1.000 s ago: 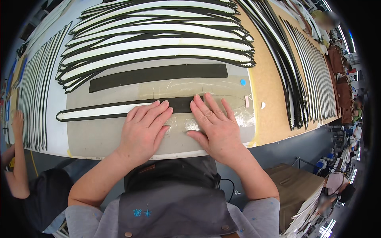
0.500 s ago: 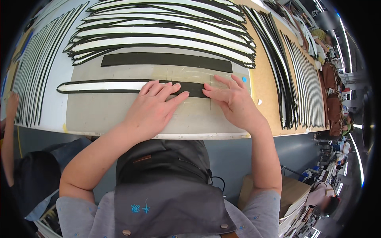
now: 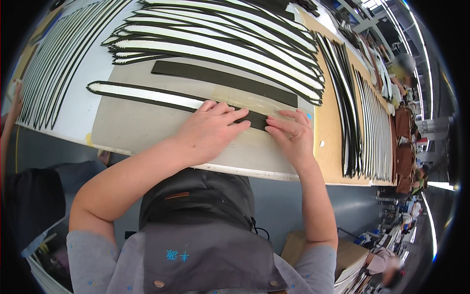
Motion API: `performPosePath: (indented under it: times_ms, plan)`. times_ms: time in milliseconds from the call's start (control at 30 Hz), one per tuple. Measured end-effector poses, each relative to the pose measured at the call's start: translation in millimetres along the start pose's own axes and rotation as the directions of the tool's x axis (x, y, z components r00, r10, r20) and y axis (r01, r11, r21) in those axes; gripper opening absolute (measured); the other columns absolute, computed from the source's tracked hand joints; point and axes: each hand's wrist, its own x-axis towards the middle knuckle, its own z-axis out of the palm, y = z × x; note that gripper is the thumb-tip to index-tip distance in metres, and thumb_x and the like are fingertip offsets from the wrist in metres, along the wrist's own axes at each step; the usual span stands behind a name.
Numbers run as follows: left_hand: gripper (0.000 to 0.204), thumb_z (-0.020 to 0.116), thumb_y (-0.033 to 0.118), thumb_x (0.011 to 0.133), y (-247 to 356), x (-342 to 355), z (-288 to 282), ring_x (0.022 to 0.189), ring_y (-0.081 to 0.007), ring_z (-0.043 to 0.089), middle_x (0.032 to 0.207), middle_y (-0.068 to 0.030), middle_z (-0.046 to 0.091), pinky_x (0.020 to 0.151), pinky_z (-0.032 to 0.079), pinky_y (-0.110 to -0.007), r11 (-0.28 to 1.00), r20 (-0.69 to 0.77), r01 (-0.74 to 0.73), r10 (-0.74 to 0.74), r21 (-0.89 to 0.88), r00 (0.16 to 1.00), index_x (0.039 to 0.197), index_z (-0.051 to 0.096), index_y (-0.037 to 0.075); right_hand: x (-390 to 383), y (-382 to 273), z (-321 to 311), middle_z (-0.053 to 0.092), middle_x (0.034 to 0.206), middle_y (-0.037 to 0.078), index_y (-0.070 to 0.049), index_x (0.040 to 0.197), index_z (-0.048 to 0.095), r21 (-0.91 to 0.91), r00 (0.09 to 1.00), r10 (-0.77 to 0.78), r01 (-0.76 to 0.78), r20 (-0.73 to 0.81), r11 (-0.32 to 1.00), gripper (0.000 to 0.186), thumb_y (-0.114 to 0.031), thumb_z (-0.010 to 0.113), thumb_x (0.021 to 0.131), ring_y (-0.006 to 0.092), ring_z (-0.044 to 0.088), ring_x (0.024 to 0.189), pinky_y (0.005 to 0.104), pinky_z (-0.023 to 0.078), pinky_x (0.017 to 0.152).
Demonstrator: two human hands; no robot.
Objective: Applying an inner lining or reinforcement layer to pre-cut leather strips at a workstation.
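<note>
A long strip with a white middle and black edges (image 3: 147, 96) lies across the grey work mat (image 3: 122, 120), its pointed end to the left. My left hand (image 3: 210, 130) rests on it with fingers laid flat, pressing near the black right-hand section. At that section's right end, my right hand (image 3: 293, 137) pinches the strip between thumb and fingertips. The exact grip is partly hidden by the fingers. Just beyond, a plain black strip (image 3: 220, 82) lies on the mat, apart from both hands.
A thick pile of black-edged white strips (image 3: 215, 54) covers the far side. More strips (image 3: 68, 63) lie in a row at left, and dark strips (image 3: 342, 108) lie on the brown board (image 3: 328, 157) at right. Another person's arm (image 3: 12, 110) shows at the far left.
The whole view has tilted, so the table now slopes down to the right. My right fingers have drawn closer together at the strip's end; my left hand stays on the strip.
</note>
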Motion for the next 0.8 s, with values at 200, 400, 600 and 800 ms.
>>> performPosePath:
  times_ms: [200, 400, 600, 800]
  plan:
    - [0.038, 0.063, 0.009, 0.090, -7, 8, -1, 0.120, -0.0240, 0.058, 0.138, -0.0051, 0.064, 0.109, 0.041, -0.043, 0.998, 0.017, -0.054, 0.054, 0.039, 0.998, 0.127, 0.070, 0.011, 20, -16, 18, 0.069, 0.090, 0.000, -0.013, 0.098, 0.080, 0.159, 0.993, 0.103, -0.092, -0.062, 0.983, 0.033, -0.021, 0.092, 0.069, 0.0244, 0.059, 0.099, 0.0393, 0.042, 0.095]
    - [0.038, 0.062, 0.007, 0.090, -8, 0, 2, 0.129, -0.0247, 0.057, 0.141, -0.0067, 0.063, 0.113, 0.042, -0.045, 1.000, -0.005, -0.021, 0.021, 0.001, 1.000, 0.127, 0.069, 0.009, 20, -6, 17, 0.068, 0.098, 0.001, -0.012, 0.102, 0.080, 0.131, 0.999, 0.040, -0.039, -0.002, 0.991, 0.037, -0.018, 0.092, 0.068, 0.0257, 0.057, 0.104, 0.0365, 0.044, 0.095]
    - [0.032, 0.066, 0.010, 0.091, -9, -6, -1, 0.127, -0.0246, 0.059, 0.140, -0.0061, 0.065, 0.112, 0.043, -0.043, 0.996, -0.019, 0.000, 0.002, 0.084, 1.000, 0.122, 0.071, 0.006, 21, 1, 5, 0.068, 0.092, 0.001, -0.013, 0.100, 0.078, 0.110, 0.999, 0.033, -0.036, 0.027, 0.993, 0.040, -0.022, 0.093, 0.065, 0.0256, 0.060, 0.098, 0.0394, 0.044, 0.093]
    - [0.017, 0.077, 0.017, 0.084, -18, 31, -7, 0.099, -0.0244, 0.061, 0.102, -0.0037, 0.071, 0.087, 0.049, -0.040, 0.999, 0.080, 0.022, -0.025, 0.046, 0.996, 0.098, 0.075, 0.007, 59, -23, -18, 0.067, 0.084, 0.004, -0.004, 0.096, 0.075, 0.040, 0.842, 0.360, -0.409, 0.400, 0.912, 0.035, -0.012, 0.092, 0.067, 0.0188, 0.059, 0.078, 0.0340, 0.051, 0.072]
